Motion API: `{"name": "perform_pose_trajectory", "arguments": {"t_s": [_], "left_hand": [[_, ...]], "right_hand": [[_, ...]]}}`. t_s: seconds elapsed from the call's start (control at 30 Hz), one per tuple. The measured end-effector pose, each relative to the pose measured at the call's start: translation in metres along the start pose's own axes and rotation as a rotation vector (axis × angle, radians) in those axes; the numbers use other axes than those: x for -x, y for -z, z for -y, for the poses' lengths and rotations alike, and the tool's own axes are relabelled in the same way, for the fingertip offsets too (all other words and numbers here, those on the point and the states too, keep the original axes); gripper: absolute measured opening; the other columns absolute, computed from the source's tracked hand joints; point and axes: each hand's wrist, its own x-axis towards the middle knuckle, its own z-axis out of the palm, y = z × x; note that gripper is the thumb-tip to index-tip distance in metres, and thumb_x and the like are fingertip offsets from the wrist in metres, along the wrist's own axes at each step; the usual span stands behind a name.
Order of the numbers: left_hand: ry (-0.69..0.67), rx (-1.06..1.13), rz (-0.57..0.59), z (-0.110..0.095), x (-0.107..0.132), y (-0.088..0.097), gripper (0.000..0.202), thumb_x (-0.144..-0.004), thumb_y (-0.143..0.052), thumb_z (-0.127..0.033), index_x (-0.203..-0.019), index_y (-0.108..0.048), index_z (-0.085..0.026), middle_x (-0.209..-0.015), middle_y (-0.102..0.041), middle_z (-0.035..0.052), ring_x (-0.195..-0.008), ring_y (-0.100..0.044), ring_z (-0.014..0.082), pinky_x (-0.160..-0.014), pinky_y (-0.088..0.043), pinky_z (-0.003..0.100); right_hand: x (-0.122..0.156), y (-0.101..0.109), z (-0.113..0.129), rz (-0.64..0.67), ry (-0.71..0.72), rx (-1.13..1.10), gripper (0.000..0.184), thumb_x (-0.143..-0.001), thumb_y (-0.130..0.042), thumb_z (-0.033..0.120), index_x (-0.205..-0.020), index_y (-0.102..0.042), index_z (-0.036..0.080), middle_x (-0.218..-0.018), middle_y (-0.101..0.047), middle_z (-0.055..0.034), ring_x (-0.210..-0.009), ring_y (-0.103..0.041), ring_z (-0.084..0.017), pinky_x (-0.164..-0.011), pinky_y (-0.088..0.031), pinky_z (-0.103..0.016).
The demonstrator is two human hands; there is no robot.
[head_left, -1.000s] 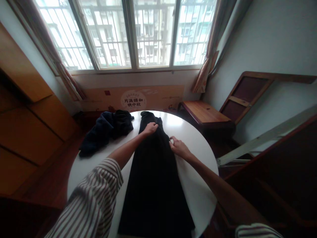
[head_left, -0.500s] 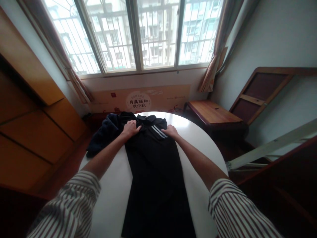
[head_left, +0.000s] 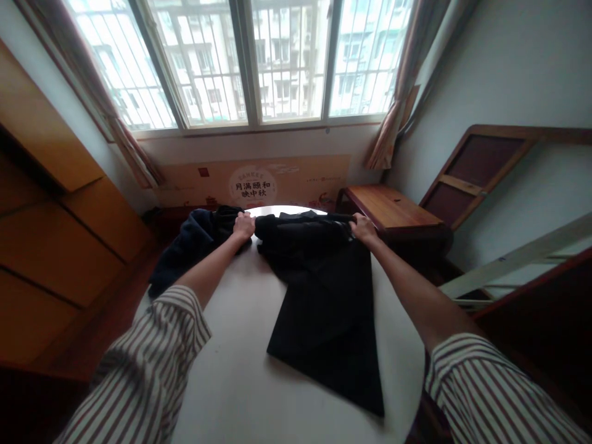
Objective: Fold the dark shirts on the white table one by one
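Note:
A black polo shirt (head_left: 324, 290) lies on the round white table (head_left: 240, 382), its top end lifted and stretched sideways at the far edge. My left hand (head_left: 243, 225) is closed on the shirt's left end. My right hand (head_left: 362, 227) is closed on its right end. The lower part of the shirt trails towards me at an angle, flat on the tabletop.
A heap of dark clothes (head_left: 194, 243) lies at the table's far left, just beside my left hand. A low wooden table (head_left: 388, 209) stands to the right, a printed cardboard panel (head_left: 252, 182) under the window, wooden cabinets (head_left: 55, 246) to the left.
My hands have moved apart to the shirt's far end and gripped it, pulling it up and wide. The shirt has swung from lying straight to lying askew, shifted to the right.

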Motion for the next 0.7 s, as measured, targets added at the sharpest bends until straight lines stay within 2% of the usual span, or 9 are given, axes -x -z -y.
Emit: {"name": "perform_pose_trajectory", "arguments": {"t_s": [0.07, 0.13, 0.23, 0.3, 0.37, 0.43, 0.57, 0.63, 0.7], "left_hand": [[-0.171, 0.069, 0.015, -0.011, 0.016, -0.001, 0.037, -0.1, -0.039, -0.028, -0.129, -0.059, -0.014, -0.129, -0.057, 0.0174, -0.117, -0.06, 0.0274, -0.098, -0.048, 0.037], [-0.462, 0.189, 0.056, -0.024, 0.048, -0.006, 0.035, -0.098, -0.041, -0.021, -0.127, -0.06, -0.017, -0.128, -0.059, 0.0126, -0.114, -0.061, 0.0227, -0.099, -0.048, 0.033], [-0.87, 0.295, 0.136, -0.037, 0.108, -0.016, 0.056, -0.088, -0.042, -0.005, -0.142, -0.048, -0.019, -0.14, -0.053, 0.011, -0.121, -0.056, 0.0211, -0.103, -0.047, 0.035], [-1.015, 0.262, 0.194, -0.043, 0.139, -0.019, 0.074, -0.081, -0.046, -0.001, -0.151, -0.035, -0.022, -0.152, -0.044, 0.0093, -0.129, -0.049, 0.0234, -0.109, -0.041, 0.04], [-1.069, 0.211, 0.243, -0.046, 0.156, -0.02, 0.084, -0.077, -0.05, -0.002, -0.155, -0.027, -0.025, -0.155, -0.041, 0.0078, -0.135, -0.041, 0.0269, -0.113, -0.034, 0.047], [-1.065, 0.182, 0.268, -0.049, 0.161, -0.02, 0.083, -0.077, -0.052, -0.002, -0.154, -0.029, -0.025, -0.149, -0.048, 0.0083, -0.136, -0.041, 0.0278, -0.115, -0.029, 0.052], [-1.016, 0.154, 0.252, -0.053, 0.157, -0.021, 0.046, -0.083, -0.054, -0.007, -0.128, -0.059, -0.02, -0.122, -0.064, 0.0103, -0.114, -0.058, 0.0245, -0.111, -0.034, 0.047], [-0.977, 0.16, 0.213, -0.05, 0.155, -0.021, 0.029, -0.084, -0.056, -0.009, -0.109, -0.067, -0.019, -0.11, -0.065, 0.01, -0.104, -0.06, 0.0236, -0.104, -0.041, 0.042], [-0.903, 0.204, 0.153, -0.039, 0.155, -0.018, 0.019, -0.085, -0.057, -0.01, -0.098, -0.068, -0.018, -0.103, -0.064, 0.0092, -0.098, -0.06, 0.0225, -0.096, -0.047, 0.039]], "right_hand": [[0.014, 0.004, -0.006, -0.045, 0.016, 0.046, 0.042, -0.096, -0.055, 0.028, -0.129, -0.053, 0.003, -0.131, -0.053, -0.0281, -0.117, -0.056, -0.032, -0.092, -0.044, -0.037], [0.043, 0.002, -0.011, -0.071, 0.138, 0.087, 0.039, -0.091, -0.062, 0.028, -0.124, -0.057, 0.007, -0.127, -0.055, -0.025, -0.116, -0.056, -0.033, -0.093, -0.045, -0.039], [0.113, -0.008, -0.021, -0.018, 0.424, 0.061, 0.021, -0.093, -0.058, 0.031, -0.105, -0.064, 0.014, -0.107, -0.064, -0.0153, -0.102, -0.063, -0.028, -0.09, -0.049, -0.037], [0.17, -0.013, -0.027, 0.038, 0.472, 0.008, 0.02, -0.095, -0.054, 0.032, -0.098, -0.065, 0.015, -0.097, -0.064, -0.0114, -0.088, -0.065, -0.025, -0.082, -0.053, -0.036], [0.223, -0.014, -0.03, 0.031, 0.499, -0.027, 0.02, -0.095, -0.055, 0.031, -0.103, -0.065, 0.015, -0.097, -0.064, -0.0112, -0.089, -0.065, -0.025, -0.083, -0.055, -0.038], [0.268, -0.013, -0.029, 0.012, 0.545, -0.067, 0.026, -0.094, -0.058, 0.034, -0.111, -0.064, 0.016, -0.103, -0.065, -0.0124, -0.095, -0.066, -0.026, -0.085, -0.056, -0.039], [0.318, -0.011, -0.026, 0.04, 0.728, -0.104, 0.065, -0.08, -0.073, 0.052, -0.13, -0.058, 0.014, -0.125, -0.064, -0.0183, -0.115, -0.062, -0.033, -0.094, -0.057, -0.046], [0.325, -0.012, -0.032, 0.021, 0.788, -0.082, 0.057, -0.085, -0.07, 0.042, -0.132, -0.058, 0.013, -0.128, -0.064, -0.0189, -0.12, -0.061, -0.033, -0.096, -0.057, -0.046], [0.324, -0.012, -0.044, 0.001, 0.86, -0.049, 0.036, -0.091, -0.055, 0.016, -0.126, -0.063, 0.012, -0.126, -0.066, -0.0171, -0.12, -0.062, -0.029, -0.096, -0.058, -0.042]]}}
